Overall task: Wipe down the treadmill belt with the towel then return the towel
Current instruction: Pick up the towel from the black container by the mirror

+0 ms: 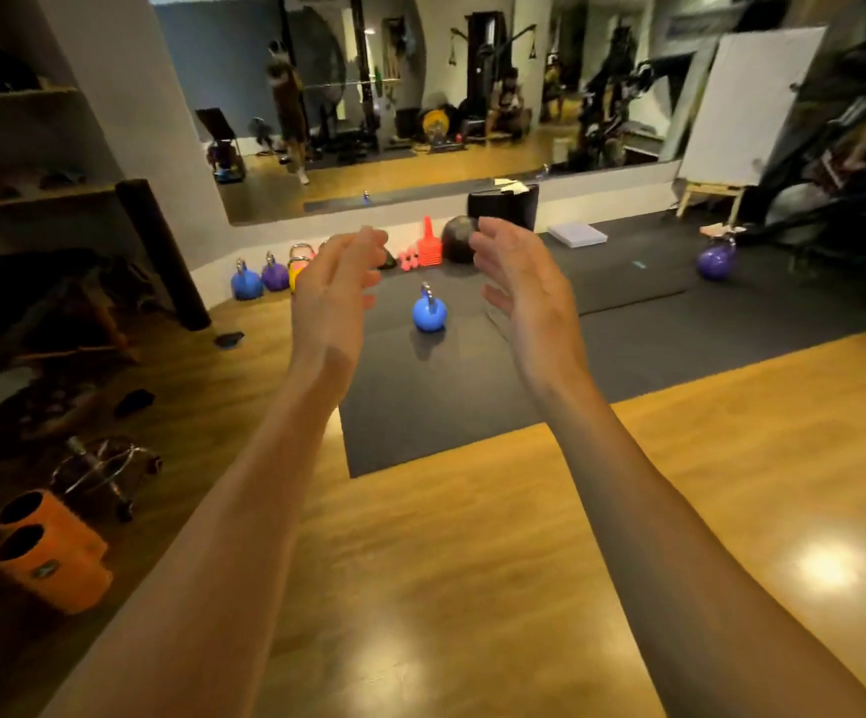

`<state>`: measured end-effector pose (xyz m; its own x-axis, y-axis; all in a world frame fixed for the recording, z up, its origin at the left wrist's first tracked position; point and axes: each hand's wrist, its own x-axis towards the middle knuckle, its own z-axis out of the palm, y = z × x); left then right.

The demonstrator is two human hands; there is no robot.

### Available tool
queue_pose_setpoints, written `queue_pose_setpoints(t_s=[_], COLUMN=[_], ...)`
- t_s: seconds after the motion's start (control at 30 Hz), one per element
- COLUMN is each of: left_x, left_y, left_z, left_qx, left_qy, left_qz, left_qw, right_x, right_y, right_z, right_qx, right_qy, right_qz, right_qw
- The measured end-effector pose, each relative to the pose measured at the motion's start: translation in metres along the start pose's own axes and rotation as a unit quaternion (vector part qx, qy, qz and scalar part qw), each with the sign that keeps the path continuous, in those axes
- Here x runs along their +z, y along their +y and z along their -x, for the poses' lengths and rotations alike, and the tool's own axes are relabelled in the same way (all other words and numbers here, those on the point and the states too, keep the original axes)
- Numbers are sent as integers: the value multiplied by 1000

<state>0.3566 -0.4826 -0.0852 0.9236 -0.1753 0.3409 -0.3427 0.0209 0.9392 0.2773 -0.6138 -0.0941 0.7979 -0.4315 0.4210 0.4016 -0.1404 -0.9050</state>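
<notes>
Both arms reach forward over the glossy yellow-brown wooden floor (472, 562). The left hand (335, 298) and right hand (524, 292) are released, palms facing each other, fingers loosely spread and grasping nothing. Between them, farther off, a blue kettlebell with a steel handle (429, 313) stands alone on a dark grey rubber mat (446, 406). The mat's near edge crosses under the forearms, and bare wood lies open on this side of it. Beyond the left hand's fingertips a row of blue and purple kettlebells (260, 279) lines the foot of the mirror wall (420, 95), with stacked orange cones (428, 246) and a dark ball (459, 238) just beyond the gap between the hands. Left of the left forearm, orange foam rollers (52, 551) and a chrome-legged stool base (104, 469) crowd the floor's edge. Far right of the right hand, a dark, blurred exercise machine (834, 173) may be the treadmill, though it is too smeared to be sure. A purple kettlebell (715, 259) sits beside it.
</notes>
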Motion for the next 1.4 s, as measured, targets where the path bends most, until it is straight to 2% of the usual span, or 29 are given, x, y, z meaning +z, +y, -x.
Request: queue_pose_setpoints(t_s=[0.27,0.5,1.0,1.2,1.4], left_x=[111,241,464,536,615], left_y=[-36,-91,-193,-250,-294], left_z=[-121,-213,-451,-581,-717], left_qx=[1,0,-31,-40,-54], left_qy=[-112,-177,-169,-176,-183], left_qz=[55,71,67,62,63], left_qw=[992,982,983,982,980], right_x=[-65,-147,-298,-334,-362], right_y=[44,118,267,340,395], right_z=[-117,-222,-499,-630,-774], right_qx=[10,25,62,79,80], right_qy=[84,132,111,122,91], right_qz=[56,98,120,137,174], right_qw=[995,986,985,980,977])
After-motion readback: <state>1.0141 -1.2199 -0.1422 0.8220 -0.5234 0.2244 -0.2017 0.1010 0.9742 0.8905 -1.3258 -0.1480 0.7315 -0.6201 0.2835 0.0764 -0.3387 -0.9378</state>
